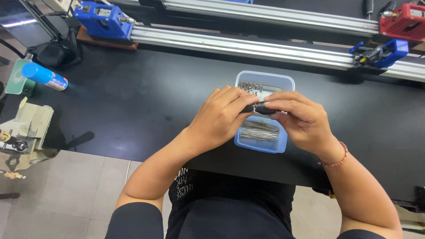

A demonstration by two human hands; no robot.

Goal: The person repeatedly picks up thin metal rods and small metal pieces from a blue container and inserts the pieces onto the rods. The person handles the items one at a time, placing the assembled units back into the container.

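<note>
at the centre of the frame my left hand and right hand both pinch a small black cylindrical part above the pale blue plastic tray of thin metal pins.

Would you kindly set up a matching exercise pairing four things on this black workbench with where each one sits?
Things:
1. small black cylindrical part
2. pale blue plastic tray
3. blue spray can
4. red fixture block

Places:
A. lying on its side at the left edge
B. far right corner by the rails
C. pinched between left hand and right hand
D. under the hands, holding metal pins

Pairs: 1-C, 2-D, 3-A, 4-B
</note>
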